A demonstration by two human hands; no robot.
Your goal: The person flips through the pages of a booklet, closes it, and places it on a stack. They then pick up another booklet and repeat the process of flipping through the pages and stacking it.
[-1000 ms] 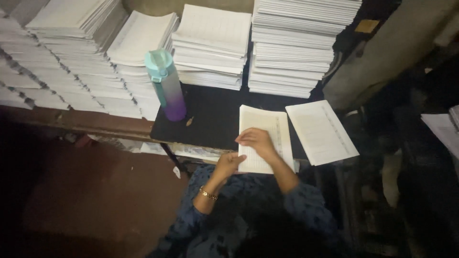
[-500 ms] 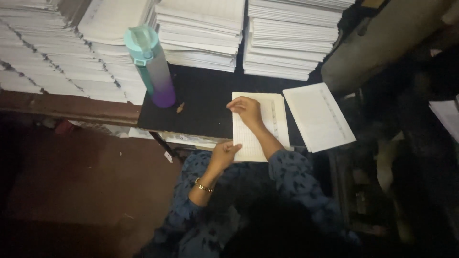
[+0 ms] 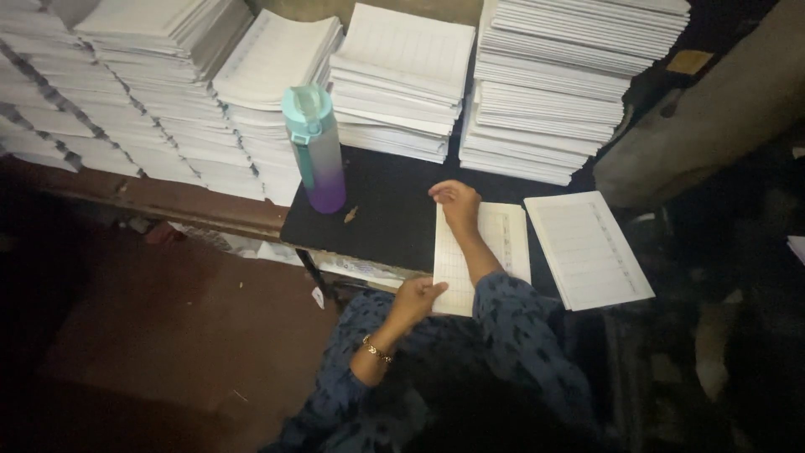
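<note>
A ruled white sheet lies on the black table top in front of me, its near end over the table's edge. My left hand, a gold bracelet at the wrist, pinches the sheet's near left corner. My right hand presses down on the sheet's far left corner with the fingers bent. A second ruled sheet lies just to the right, untouched.
Tall stacks of white ruled paper line the back of the table and run off to the left. A teal and purple bottle stands upright left of my hands. A dark reddish floor lies below left.
My right hand has slid up the sheet's left edge from its middle to the far corner. My left hand has stayed at the near corner. The camera has shifted.
</note>
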